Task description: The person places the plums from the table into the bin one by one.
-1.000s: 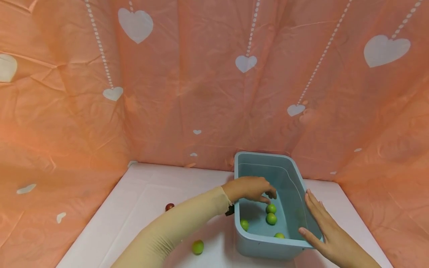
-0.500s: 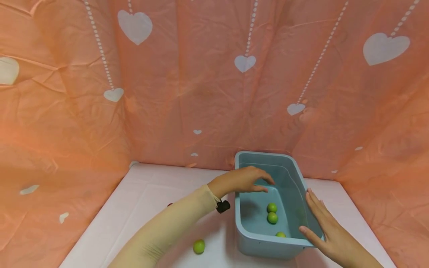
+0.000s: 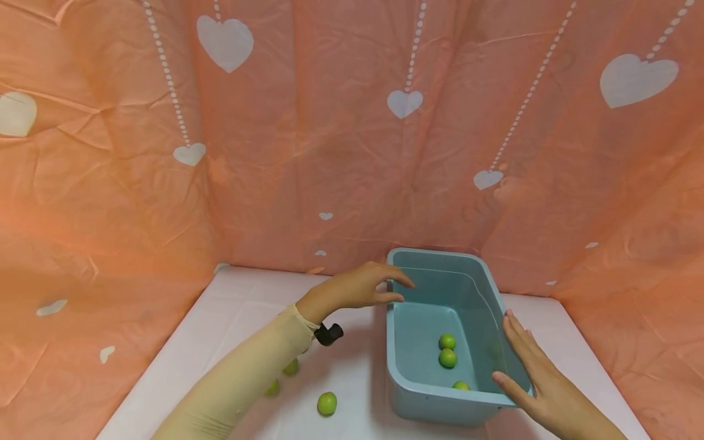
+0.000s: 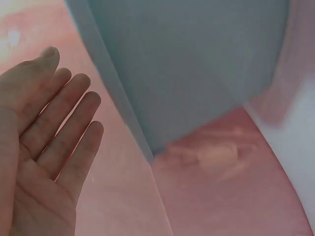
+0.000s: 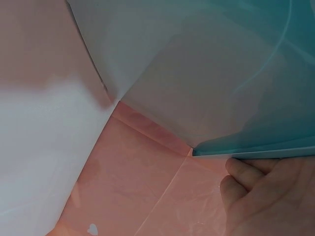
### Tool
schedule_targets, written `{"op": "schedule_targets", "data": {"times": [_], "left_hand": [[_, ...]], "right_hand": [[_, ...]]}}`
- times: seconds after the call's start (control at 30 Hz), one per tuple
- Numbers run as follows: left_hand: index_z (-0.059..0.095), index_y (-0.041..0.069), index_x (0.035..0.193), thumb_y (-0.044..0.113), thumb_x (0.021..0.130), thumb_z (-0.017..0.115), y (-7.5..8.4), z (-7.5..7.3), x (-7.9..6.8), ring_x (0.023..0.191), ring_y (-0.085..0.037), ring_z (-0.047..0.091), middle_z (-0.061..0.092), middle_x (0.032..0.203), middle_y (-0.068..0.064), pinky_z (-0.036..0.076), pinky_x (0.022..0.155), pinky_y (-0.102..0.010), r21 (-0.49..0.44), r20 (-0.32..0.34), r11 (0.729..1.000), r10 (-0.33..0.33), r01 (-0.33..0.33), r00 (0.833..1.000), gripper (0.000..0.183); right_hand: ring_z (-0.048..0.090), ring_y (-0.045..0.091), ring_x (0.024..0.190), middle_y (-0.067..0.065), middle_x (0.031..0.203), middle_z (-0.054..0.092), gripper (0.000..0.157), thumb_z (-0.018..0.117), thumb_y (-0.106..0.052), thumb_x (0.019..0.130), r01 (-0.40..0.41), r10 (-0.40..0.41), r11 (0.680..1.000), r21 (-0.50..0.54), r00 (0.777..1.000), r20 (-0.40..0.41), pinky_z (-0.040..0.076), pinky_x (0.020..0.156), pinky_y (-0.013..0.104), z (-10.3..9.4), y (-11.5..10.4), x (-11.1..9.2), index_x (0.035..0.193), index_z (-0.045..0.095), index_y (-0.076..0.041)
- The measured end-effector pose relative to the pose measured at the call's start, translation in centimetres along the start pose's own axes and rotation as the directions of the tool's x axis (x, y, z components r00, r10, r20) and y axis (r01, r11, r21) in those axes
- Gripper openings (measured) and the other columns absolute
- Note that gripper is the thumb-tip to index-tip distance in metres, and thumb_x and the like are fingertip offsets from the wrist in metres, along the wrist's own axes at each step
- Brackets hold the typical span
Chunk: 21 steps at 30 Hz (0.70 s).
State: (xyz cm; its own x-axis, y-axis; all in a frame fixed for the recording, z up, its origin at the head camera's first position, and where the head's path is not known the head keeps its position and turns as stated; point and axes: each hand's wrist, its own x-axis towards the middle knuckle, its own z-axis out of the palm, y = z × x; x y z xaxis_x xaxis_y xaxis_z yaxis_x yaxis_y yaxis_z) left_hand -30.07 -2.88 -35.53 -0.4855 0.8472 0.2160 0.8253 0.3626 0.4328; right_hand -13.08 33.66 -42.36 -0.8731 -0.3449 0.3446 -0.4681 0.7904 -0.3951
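Observation:
My left hand (image 3: 360,287) is just above the left rim of a blue-grey plastic tub (image 3: 440,397), fingers extended and thumb apart. In the left wrist view, that hand (image 4: 49,142) shows an empty palm beside the tub wall (image 4: 182,73). My right hand (image 3: 536,379) rests at the tub's front right corner, its fingers along the right rim and its thumb over the corner. The right wrist view has this hand (image 5: 270,191) under the rim edge, thumb hidden. Inside the tub lie two small green round fruits, one (image 3: 447,341) behind another (image 3: 448,358), and a third (image 3: 461,385) partly hidden by the front wall.
Left of the tub, a green fruit (image 3: 327,403) lies on the white tabletop (image 3: 352,379). Two more, one (image 3: 291,366) behind the other (image 3: 272,388), are partly covered by the left sleeve (image 3: 247,373). Orange sheeting with hearts (image 3: 308,153) encloses the table's back and sides.
My left hand has risen out of the tub and moved left over its rim. Green fruits have come into view beside the sleeve; a red one is now hidden. The right hand stays put.

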Motion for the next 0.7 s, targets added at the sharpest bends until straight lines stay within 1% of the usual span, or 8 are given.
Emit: {"op": "schedule_targets", "data": {"times": [0.07, 0.2, 0.33, 0.47, 0.57, 0.6, 0.7], "left_hand": [[0.072, 0.013, 0.138, 0.021, 0.104, 0.075, -0.4, -0.4, -1.0, 0.128, -0.019, 0.066, 0.072, 0.138, -0.002, 0.053, 0.110, -0.035, -0.012, -0.016, 1.000, -0.021, 0.021, 1.000, 0.036], [0.073, 0.013, 0.137, 0.021, 0.104, 0.075, -1.2, -0.7, -2.8, 0.130, -0.018, 0.066, 0.073, 0.136, 0.000, 0.052, 0.112, -0.035, 0.012, -0.041, 0.998, -0.064, 0.065, 0.997, 0.034], [0.074, 0.018, 0.136, 0.027, 0.103, 0.076, -2.1, -0.6, -4.9, 0.129, -0.016, 0.066, 0.073, 0.134, 0.006, 0.053, 0.111, -0.039, 0.077, -0.061, 0.989, -0.125, 0.129, 0.990, 0.034], [0.074, 0.023, 0.135, 0.032, 0.103, 0.076, -2.7, -0.6, -6.8, 0.131, -0.016, 0.065, 0.073, 0.133, 0.009, 0.050, 0.112, -0.045, 0.087, -0.077, 0.978, -0.185, 0.192, 0.980, 0.033], [0.074, 0.022, 0.136, 0.032, 0.103, 0.076, -3.0, -0.7, -8.1, 0.132, -0.019, 0.063, 0.072, 0.134, 0.008, 0.049, 0.114, -0.047, 0.060, -0.089, 0.973, -0.217, 0.223, 0.972, 0.034], [0.073, 0.022, 0.136, 0.031, 0.104, 0.075, -3.1, -0.7, -8.6, 0.132, -0.019, 0.063, 0.072, 0.134, 0.008, 0.047, 0.116, -0.049, 0.056, -0.097, 0.972, -0.223, 0.229, 0.970, 0.034], [0.074, 0.019, 0.135, 0.029, 0.104, 0.075, -3.5, -0.8, -9.9, 0.133, -0.024, 0.062, 0.072, 0.134, 0.006, 0.046, 0.117, -0.051, 0.036, -0.122, 0.971, -0.232, 0.238, 0.965, 0.033]], "right_hand": [[-0.003, 0.013, 0.163, 0.002, 0.181, 0.003, 0.100, 0.077, -0.025, 0.100, 0.004, -0.004, 1.000, -0.008, 1.000, -0.007, -0.004, 0.113, 0.002, 0.0, 0.0, 0.0, 0.174, 0.011, -0.016], [-0.004, 0.011, 0.162, 0.002, 0.181, 0.004, 0.100, 0.077, -0.025, 0.100, 0.006, -0.006, 1.000, -0.014, 1.000, -0.010, -0.003, 0.113, 0.002, 0.0, -0.1, -0.1, 0.174, 0.011, -0.016], [-0.002, 0.021, 0.164, 0.002, 0.181, 0.004, 0.099, 0.075, -0.026, 0.102, -0.009, 0.009, 1.000, -0.004, 1.000, 0.008, -0.003, 0.112, 0.001, -0.1, -0.4, -0.1, 0.174, 0.009, -0.016], [0.001, 0.032, 0.165, 0.002, 0.181, 0.003, 0.098, 0.073, -0.029, 0.103, -0.023, 0.023, 1.000, 0.004, 1.000, 0.021, -0.004, 0.111, 0.001, -0.1, -0.6, -0.1, 0.175, 0.008, -0.018], [0.001, 0.031, 0.164, 0.003, 0.181, 0.004, 0.098, 0.074, -0.028, 0.103, -0.018, 0.018, 1.000, 0.004, 1.000, 0.016, -0.003, 0.111, 0.001, -0.1, -0.5, 0.0, 0.175, 0.008, -0.018], [0.001, 0.030, 0.165, 0.003, 0.181, 0.004, 0.098, 0.074, -0.028, 0.103, -0.017, 0.017, 1.000, 0.003, 1.000, 0.016, -0.003, 0.111, 0.001, -0.1, -0.5, 0.0, 0.175, 0.008, -0.018], [0.001, 0.030, 0.164, 0.003, 0.181, 0.004, 0.098, 0.074, -0.028, 0.103, -0.014, 0.014, 1.000, 0.003, 1.000, 0.015, -0.003, 0.112, 0.001, -0.1, -0.4, 0.0, 0.174, 0.008, -0.018]]}}
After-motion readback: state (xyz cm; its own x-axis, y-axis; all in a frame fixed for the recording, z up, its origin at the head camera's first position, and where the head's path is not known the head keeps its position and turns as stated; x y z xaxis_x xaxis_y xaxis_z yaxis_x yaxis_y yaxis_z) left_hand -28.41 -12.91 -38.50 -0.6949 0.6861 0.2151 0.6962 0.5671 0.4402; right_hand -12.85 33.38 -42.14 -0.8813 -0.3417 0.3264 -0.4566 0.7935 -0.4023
